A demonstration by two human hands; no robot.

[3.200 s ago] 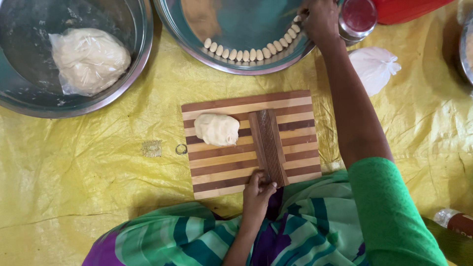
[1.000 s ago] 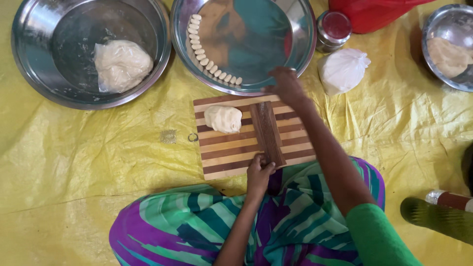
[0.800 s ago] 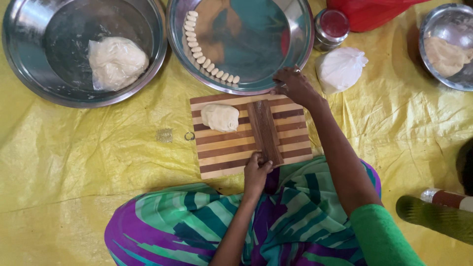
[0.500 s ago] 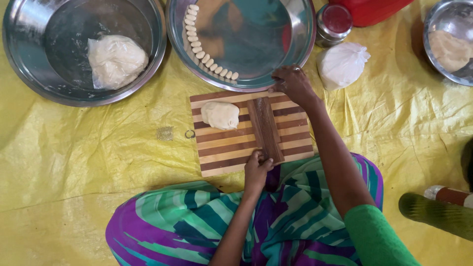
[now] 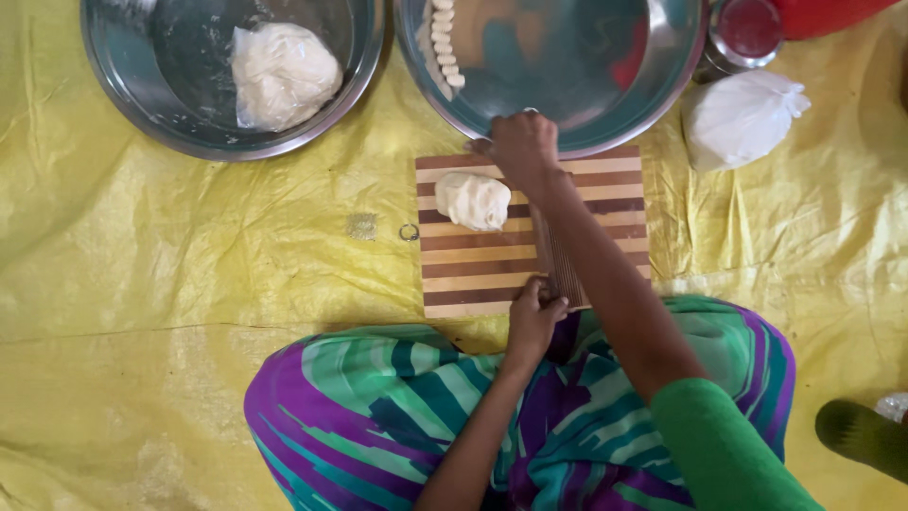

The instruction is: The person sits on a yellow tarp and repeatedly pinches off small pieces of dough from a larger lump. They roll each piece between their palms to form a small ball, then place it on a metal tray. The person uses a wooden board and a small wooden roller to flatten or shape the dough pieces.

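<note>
A striped wooden board (image 5: 605,194) lies on the yellow sheet before my lap. A lump of white dough (image 5: 472,200) rests on its left half. A dark ridged wooden strip (image 5: 560,265) lies along the board's middle. My left hand (image 5: 535,314) pinches the near end of that strip. My right hand (image 5: 520,149) is at the board's far edge, just right of the dough, fingers curled; whether it holds anything is hidden. Beyond it sits a steel plate (image 5: 662,85) with a row of small dough pieces (image 5: 443,43).
A steel bowl (image 5: 123,95) at the far left holds a large dough ball (image 5: 284,74). A tied white bag (image 5: 740,117) and a red-lidded tin (image 5: 747,30) lie far right. A small ring (image 5: 409,232) lies left of the board. A foot (image 5: 863,437) shows at right.
My right hand came back from the steel plate's rim to the board's far edge beside the dough lump. The left hand stayed on the ridged strip. The view shifted.
</note>
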